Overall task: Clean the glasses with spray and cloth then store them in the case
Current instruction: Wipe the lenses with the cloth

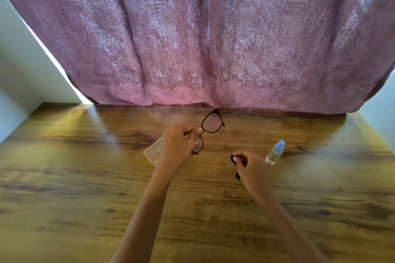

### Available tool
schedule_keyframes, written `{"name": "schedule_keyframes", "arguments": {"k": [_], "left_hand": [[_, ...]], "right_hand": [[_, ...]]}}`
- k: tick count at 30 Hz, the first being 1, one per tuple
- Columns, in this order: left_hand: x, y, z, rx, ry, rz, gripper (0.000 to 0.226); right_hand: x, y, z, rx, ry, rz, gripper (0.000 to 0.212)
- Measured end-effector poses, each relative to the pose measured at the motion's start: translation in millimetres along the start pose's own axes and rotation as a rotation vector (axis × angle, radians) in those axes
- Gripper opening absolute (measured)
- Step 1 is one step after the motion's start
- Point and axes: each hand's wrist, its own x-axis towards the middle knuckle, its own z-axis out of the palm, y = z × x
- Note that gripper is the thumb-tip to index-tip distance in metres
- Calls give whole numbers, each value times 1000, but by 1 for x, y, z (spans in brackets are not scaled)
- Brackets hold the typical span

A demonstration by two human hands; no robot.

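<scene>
My left hand (pixel 178 145) holds black-framed glasses (pixel 211 124) above the table, pinching the frame near the bridge, with one lens raised toward the curtain and the other lens partly hidden behind my fingers. My right hand (pixel 249 164) grips a small black cloth (pixel 235 161), bunched in the fingers just right of the glasses. A small clear spray bottle (pixel 274 152) with a light blue cap stands to the right of that hand. A pale translucent case (pixel 152 151) lies on the table, partly hidden under my left hand.
The wooden table (pixel 85 177) stretches wide to both sides and toward me. A purple patterned curtain (pixel 203 38) hangs along its far edge. Pale walls (pixel 25 74) close in at the left and right.
</scene>
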Motion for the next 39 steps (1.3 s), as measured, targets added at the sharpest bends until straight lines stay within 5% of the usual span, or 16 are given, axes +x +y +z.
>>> {"name": "schedule_keyframes", "arguments": {"k": [11,14,16,21,26,35,39], "left_hand": [[-5,-6,2,-63,-88,-15,23],[-7,-6,3,-105,-107,-12,20],[-9,-7,5,-122,-127,-25,17],[-9,-11,9,-144,-152,-21,18],[-12,-18,8,-169,-189,4,16],[-11,-14,6,30,141,255,20],[-13,-11,6,218,160,339,17]], "right_hand": [[-14,27,14,-149,-138,96,4],[-8,13,4,-160,-111,74,20],[-1,-7,-7,44,-120,164,27],[25,-56,-35,1144,-275,571,35],[42,-69,-46,1462,-315,666,24],[34,-90,-34,1048,-247,369,17],[28,-96,-26,843,-176,197,19]]}}
